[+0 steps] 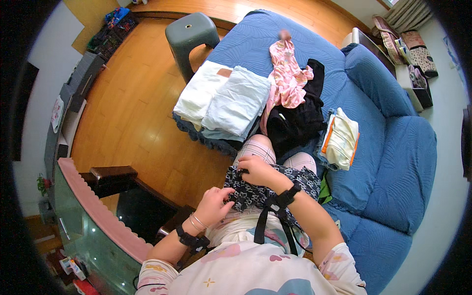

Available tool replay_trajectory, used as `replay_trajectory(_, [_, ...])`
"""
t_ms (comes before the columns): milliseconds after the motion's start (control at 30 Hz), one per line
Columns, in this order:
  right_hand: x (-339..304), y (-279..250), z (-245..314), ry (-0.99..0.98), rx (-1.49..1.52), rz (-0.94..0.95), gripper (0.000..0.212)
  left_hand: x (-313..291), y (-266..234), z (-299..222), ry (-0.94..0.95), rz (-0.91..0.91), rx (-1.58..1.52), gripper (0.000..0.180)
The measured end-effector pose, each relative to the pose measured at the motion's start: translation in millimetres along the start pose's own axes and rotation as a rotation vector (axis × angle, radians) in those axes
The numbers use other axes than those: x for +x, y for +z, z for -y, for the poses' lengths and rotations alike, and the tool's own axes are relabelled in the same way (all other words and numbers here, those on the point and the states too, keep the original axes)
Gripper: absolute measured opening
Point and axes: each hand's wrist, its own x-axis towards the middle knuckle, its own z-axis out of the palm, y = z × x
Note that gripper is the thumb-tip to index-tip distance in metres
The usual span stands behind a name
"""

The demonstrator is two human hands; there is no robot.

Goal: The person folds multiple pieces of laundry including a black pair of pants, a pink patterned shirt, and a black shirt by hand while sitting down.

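Across my lap lies a black garment with a white print (251,194), its exact kind unclear. My right hand (258,172) pinches its upper left part, fingers closed on the dark cloth. At its left edge my left hand (212,205) has curled fingers and thumb on the fabric. Just beyond my knees, black clothing (295,125) lies in a loose heap on the blue-covered sofa, with a pink patterned garment (290,91) crumpled over it. To the left, folded white cloth (201,93) rests beside folded pale blue clothes (238,101).
A small folded pile with a cream, orange-edged garment (340,140) sits right on the sofa (381,147). A dark grey stool (192,37) stands at the sofa's far left. At the near left is a glass-topped table (91,231) with a pink scalloped edge.
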Motion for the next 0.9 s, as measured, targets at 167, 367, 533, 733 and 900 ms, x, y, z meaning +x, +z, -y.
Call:
replay_trajectory(167, [13,13,8,-0.022,-0.140,0.139,0.026,-9,8,10,0.013,0.007,-0.044,0.045])
replay_trajectory(367, [20,-2,3,0.005,0.141,-0.059,0.023,-2,1,14,0.125,-0.068,0.039,0.046])
replay_trajectory(533, [20,-23,-3,0.103,0.164,-0.291,0.020,26,5,30,-0.065,-0.279,-0.029,0.048])
replay_trajectory(733, [11,-15,-10,0.198,0.170,-0.524,0.029,60,12,61,-0.154,-0.299,-0.065,0.027])
replay_trajectory(900, [-46,-8,-6,0.280,0.082,-0.547,0.028,59,25,80,-0.562,-0.126,-0.744,0.023])
